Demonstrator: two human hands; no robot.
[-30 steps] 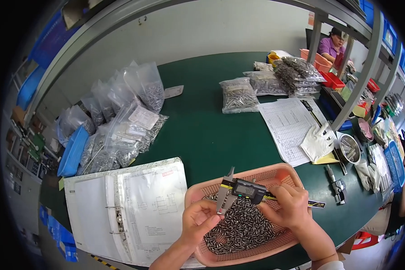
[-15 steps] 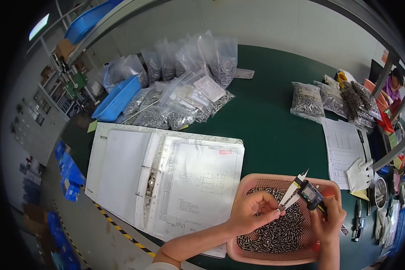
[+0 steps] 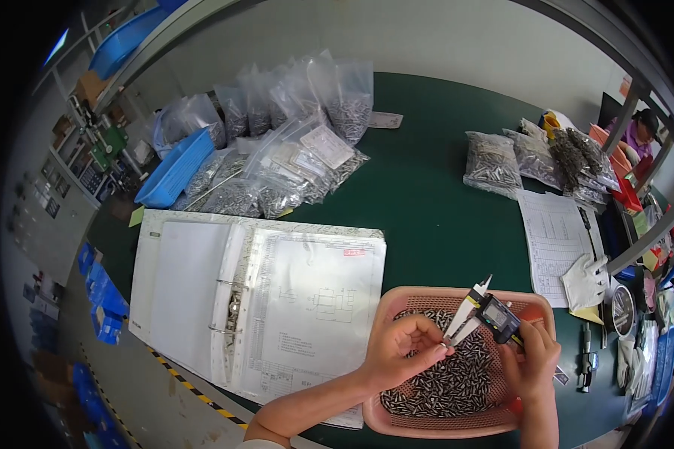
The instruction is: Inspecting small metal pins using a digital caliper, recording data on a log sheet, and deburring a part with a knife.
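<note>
My right hand (image 3: 533, 363) grips a digital caliper (image 3: 489, 314) by its body, over a pink mesh tray (image 3: 457, 430) full of small metal pins (image 3: 445, 385). My left hand (image 3: 401, 350) pinches one small metal pin at the caliper's jaws, fingertips pressed together. Both hands hover just above the pile of pins. An open ring binder (image 3: 258, 299) with a technical drawing lies to the left of the tray on the green table (image 3: 427, 194).
Clear bags of metal parts (image 3: 292, 150) are piled at the back left beside a blue bin (image 3: 174, 168). More bags (image 3: 494, 161) lie at the back right. A paper form (image 3: 558, 239), a white glove (image 3: 586, 280) and small tools sit right. Another person (image 3: 636, 131) sits far right.
The view has swung left, bringing the binder and bag pile to the middle. My hands stay over the tray, the caliper now tilted up to the right with my left fingers at its jaws.
</note>
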